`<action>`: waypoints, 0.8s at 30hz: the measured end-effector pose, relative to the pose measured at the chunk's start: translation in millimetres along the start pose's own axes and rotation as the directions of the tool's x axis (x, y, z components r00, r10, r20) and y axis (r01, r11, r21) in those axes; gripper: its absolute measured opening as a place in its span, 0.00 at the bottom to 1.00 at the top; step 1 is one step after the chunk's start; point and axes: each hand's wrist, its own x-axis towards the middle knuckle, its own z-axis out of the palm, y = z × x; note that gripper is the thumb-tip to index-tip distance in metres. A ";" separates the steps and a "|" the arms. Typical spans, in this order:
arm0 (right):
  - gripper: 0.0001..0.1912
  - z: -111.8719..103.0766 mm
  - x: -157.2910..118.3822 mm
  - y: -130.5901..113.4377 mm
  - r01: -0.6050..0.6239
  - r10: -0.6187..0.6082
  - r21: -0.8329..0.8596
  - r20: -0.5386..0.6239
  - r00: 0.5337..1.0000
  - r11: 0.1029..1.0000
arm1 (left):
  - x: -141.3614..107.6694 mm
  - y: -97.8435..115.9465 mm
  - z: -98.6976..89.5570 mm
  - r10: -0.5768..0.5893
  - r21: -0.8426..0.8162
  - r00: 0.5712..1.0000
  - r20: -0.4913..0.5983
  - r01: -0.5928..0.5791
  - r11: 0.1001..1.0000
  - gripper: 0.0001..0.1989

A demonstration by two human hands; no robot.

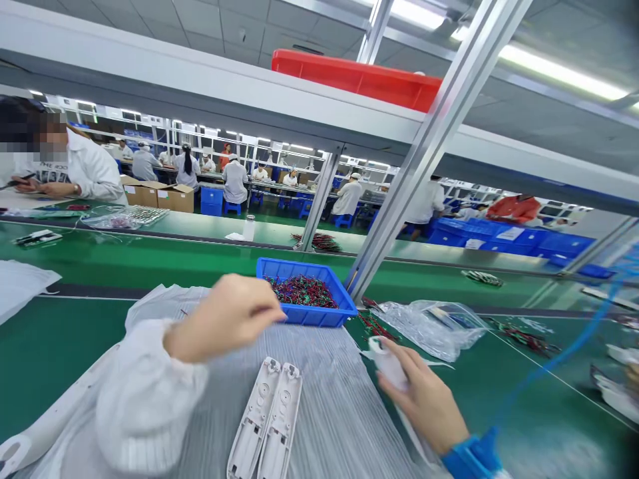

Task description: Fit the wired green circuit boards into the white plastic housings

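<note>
My left hand [232, 319], a little blurred, is raised in front of the blue bin [344, 308]. Its fingers are curled and pinched together, and whatever they may hold is too small or hidden to make out. In the bin lies a heap of red, green and black wires [304, 291]. My right hand [424, 392] grips a white plastic housing [389, 364] at the right side of the foam sheet [339, 406]. A blue wrist strap [472, 456] sits on that wrist. Between my hands, two long white housing shells [267, 419] lie side by side, hollow faces up.
A clear plastic bag [429, 326] and loose wires [377, 326] lie right of the bin. A metal post [419, 159] rises behind it. A blue coiled cord [564, 352] hangs at the right. Across the green belt [200, 263], a co-worker [84, 166] leans over the bench.
</note>
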 end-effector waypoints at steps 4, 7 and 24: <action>0.27 4.2 -16.1 77.7 -0.275 0.279 -0.047 0.148 0.949 0.960 | -19.4 -84.4 -17.5 -0.569 0.007 0.788 0.235 0.584 0.811 0.04; 0.30 8.0 -24.4 109.1 -0.333 0.333 -0.044 0.253 0.908 0.942 | -46.4 -137.0 -4.2 -0.613 -0.017 0.706 0.354 0.661 0.750 0.05; 0.22 -6.8 -0.3 -122.4 0.565 -0.675 0.369 0.373 0.637 0.738 | -41.0 -122.9 -4.0 -0.582 -0.359 0.761 0.285 0.648 0.671 0.10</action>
